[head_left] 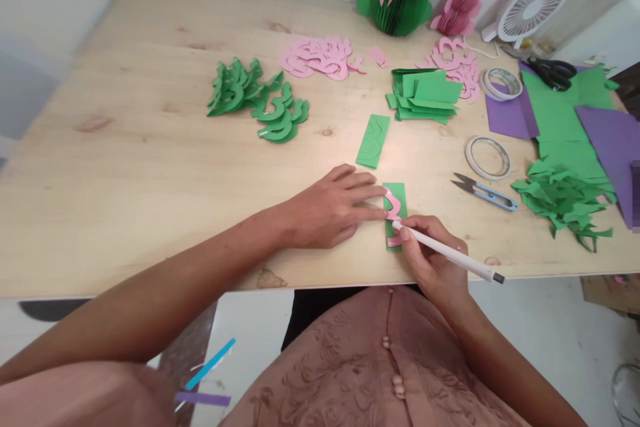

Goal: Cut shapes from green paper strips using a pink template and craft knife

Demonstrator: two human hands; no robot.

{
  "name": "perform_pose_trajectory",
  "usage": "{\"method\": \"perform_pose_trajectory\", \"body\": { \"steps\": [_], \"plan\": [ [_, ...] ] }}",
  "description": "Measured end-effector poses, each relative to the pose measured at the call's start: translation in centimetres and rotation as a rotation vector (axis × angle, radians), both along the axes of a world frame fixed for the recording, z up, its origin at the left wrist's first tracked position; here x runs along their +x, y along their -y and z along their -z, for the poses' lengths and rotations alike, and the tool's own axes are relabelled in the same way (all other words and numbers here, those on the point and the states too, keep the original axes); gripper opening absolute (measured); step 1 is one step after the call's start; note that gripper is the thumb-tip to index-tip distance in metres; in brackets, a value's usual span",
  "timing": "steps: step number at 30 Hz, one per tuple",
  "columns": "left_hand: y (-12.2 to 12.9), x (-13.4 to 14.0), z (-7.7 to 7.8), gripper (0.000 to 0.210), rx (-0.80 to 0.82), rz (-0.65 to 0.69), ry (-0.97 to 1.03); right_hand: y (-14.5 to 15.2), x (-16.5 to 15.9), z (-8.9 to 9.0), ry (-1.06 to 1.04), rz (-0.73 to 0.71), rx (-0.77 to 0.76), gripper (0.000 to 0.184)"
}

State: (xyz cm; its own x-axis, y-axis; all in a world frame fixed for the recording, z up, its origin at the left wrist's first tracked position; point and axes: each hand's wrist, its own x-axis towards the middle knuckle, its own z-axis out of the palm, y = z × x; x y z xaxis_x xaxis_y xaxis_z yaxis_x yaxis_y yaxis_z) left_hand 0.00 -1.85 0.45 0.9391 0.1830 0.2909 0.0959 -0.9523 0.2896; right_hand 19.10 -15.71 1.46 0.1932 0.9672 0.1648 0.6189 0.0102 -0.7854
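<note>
My right hand (pixel 437 260) grips a white pen (pixel 457 255), its tip down at the edge of a pink paper cut-out (pixel 395 204). That curved cut-out lies on a narrow green paper strip (pixel 401 191) near the table's front edge. Fingers outstretched, my left hand (pixel 333 210) rests flat on the table, its fingertips on the left edge of the cut-out and strip. Just beyond them lies another green strip (pixel 373 140) with curved lines drawn on it.
Green cut-outs (pixel 235 87) and pink cut-outs (pixel 320 57) are heaped toward the back. Folded green pieces (pixel 425 95), a tape roll (pixel 489 158), thread snips (pixel 485 191), black scissors (pixel 553 72) and green scraps (pixel 563 193) lie rightward. A white fan (pixel 535 7) stands behind.
</note>
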Motion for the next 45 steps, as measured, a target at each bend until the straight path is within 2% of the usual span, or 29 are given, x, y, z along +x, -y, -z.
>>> {"method": "perform_pose_trajectory", "body": {
  "steps": [8,45],
  "plan": [
    [-0.02,0.00,0.02,0.043,0.001,0.001,-0.006,-0.05,-0.19,-0.48,0.066,0.008,0.032,0.005],
    [0.01,0.03,0.05,0.048,0.022,0.000,0.016,0.64,0.20,-0.62,0.177,0.043,0.088,0.004]
  ]
}}
